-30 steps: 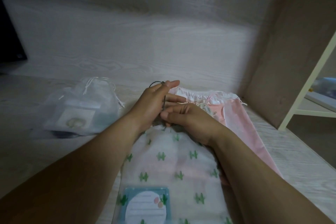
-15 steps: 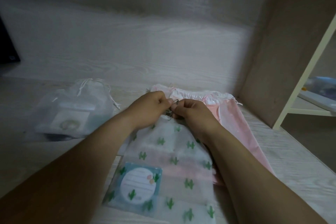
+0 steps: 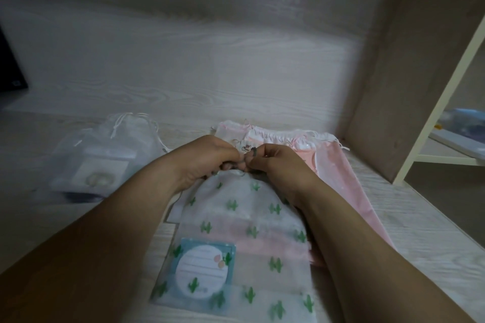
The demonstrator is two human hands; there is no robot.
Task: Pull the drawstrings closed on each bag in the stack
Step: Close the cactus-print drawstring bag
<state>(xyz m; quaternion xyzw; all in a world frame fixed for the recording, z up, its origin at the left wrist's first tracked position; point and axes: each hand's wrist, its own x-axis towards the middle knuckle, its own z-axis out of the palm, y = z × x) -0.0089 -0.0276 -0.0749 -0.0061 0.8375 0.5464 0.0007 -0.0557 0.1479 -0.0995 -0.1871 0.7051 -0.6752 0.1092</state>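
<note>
A translucent white bag printed with green cacti lies on top of a stack, its gathered mouth pointing away from me. Through it shows a blue card with a round label. My left hand and my right hand meet at that mouth, fingers curled, each pinching the dark drawstring. Under it lies a pink bag with a white ruffled top, sticking out to the right.
A clear white drawstring bag with boxes inside sits at the left, its mouth gathered. The wooden desk ends in a back panel and a side wall at the right. A cream shelf frame stands beyond the wall.
My left hand came down from holding the cord loop high and closed into a fist at the bag's mouth. Both hands now meet there, pinching the cord.
</note>
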